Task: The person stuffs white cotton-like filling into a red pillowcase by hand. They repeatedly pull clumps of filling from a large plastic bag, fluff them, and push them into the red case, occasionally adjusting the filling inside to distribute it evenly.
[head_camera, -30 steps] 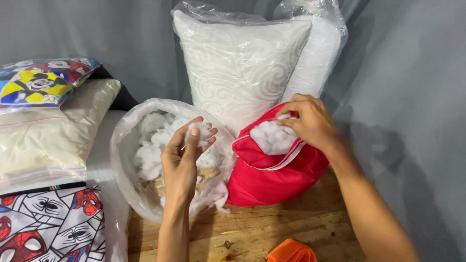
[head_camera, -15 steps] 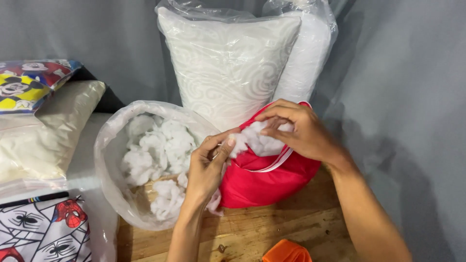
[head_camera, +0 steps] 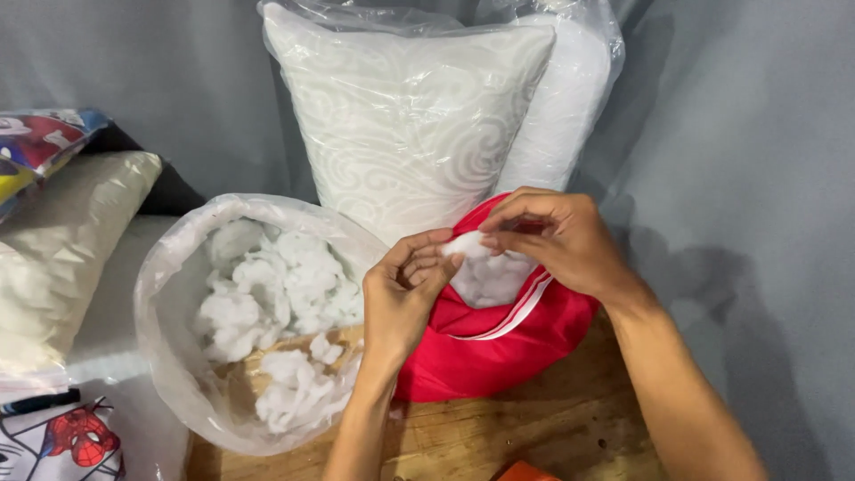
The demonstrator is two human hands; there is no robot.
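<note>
Fingers [head_camera: 427, 258] of both hands pinched on white stuffing [head_camera: 468, 245], over red cover [head_camera: 499, 347]

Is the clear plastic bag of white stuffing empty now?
No, the plastic bag holds many white stuffing clumps beside the left hand.

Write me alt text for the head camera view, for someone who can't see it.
Two bare hands, the left hand and right hand, press a tuft of white stuffing into the open red cushion cover on a wooden table. A clear plastic bag of loose stuffing sits to the left, bagged white pillows behind.
</note>
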